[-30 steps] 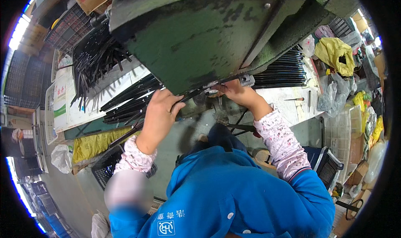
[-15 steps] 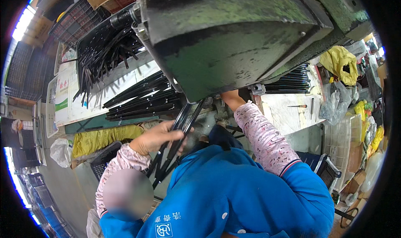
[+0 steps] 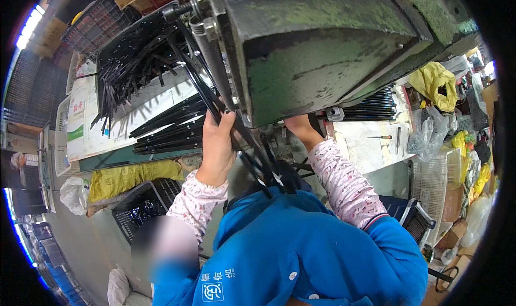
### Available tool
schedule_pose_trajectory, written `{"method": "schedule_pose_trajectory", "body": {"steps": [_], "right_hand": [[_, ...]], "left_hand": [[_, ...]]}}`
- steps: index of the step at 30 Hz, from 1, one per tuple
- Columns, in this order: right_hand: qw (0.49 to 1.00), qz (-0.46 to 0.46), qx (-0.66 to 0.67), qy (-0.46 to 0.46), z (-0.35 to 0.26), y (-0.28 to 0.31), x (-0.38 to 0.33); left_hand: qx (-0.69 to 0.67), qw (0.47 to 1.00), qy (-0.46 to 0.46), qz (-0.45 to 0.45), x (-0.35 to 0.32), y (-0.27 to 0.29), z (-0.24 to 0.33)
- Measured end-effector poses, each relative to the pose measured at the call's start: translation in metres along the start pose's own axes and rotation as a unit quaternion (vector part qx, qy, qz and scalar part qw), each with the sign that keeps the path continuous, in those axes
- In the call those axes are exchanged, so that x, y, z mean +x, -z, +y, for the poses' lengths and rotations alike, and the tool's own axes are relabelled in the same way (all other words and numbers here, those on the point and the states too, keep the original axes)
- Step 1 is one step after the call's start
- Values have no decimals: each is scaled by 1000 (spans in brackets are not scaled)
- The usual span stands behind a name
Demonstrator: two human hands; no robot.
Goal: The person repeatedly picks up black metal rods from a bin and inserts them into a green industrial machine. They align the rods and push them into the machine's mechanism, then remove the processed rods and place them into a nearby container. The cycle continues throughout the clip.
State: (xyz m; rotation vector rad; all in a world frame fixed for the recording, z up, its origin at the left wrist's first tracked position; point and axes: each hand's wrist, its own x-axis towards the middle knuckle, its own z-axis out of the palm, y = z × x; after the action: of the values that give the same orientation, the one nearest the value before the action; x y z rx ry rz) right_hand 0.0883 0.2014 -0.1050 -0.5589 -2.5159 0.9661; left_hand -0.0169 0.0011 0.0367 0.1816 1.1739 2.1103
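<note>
Left hand (image 3: 217,147), frame centre: closed around a bundle of long black rods (image 3: 244,145). Bundle runs diagonally from upper left, by the machine's edge, down to the centre, ending just above the blue jacket (image 3: 301,247). Lower rod ends fan out; exact count is hard to make out.

Right hand (image 3: 298,124), just right of centre: reaches up under the big green machine body (image 3: 317,42). Fingers are hidden by the machine's underside, so I cannot tell whether it grips anything or how wide it is. Only the back of the hand and the wrist show, with the pink patterned sleeve (image 3: 344,182) below.

Machine fills the upper centre and right and is cut off at the top of the frame. What sits under it where the hands meet is dark and unreadable.

Upper left: loose heap of black rods in a dark tray (image 3: 134,59). Below it, neater stacked rods (image 3: 169,131) on the white surface (image 3: 115,118). Another rod stack (image 3: 371,107) at right centre, partly behind the machine.

Lower left: yellow sack (image 3: 129,177) and a black crate (image 3: 142,204), contents unclear. Far right: yellow bag (image 3: 432,83) and clear plastic bags (image 3: 430,137), distorted by the rim.
</note>
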Motion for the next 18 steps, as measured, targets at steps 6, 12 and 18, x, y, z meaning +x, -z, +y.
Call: {"method": "schedule_pose_trajectory", "body": {"steps": [6, 12, 18], "right_hand": [[992, 96, 83, -6, 2, 6, -20], [998, 63, -6, 30, -45, 50, -33], [978, 38, 204, -28, -102, 72, -33]], "left_hand": [[-68, 996, -46, -25, 24, -12, -18], [-96, 992, -66, -42, 22, 1, -24], [-70, 996, -40, -35, 25, 7, -18]]}}
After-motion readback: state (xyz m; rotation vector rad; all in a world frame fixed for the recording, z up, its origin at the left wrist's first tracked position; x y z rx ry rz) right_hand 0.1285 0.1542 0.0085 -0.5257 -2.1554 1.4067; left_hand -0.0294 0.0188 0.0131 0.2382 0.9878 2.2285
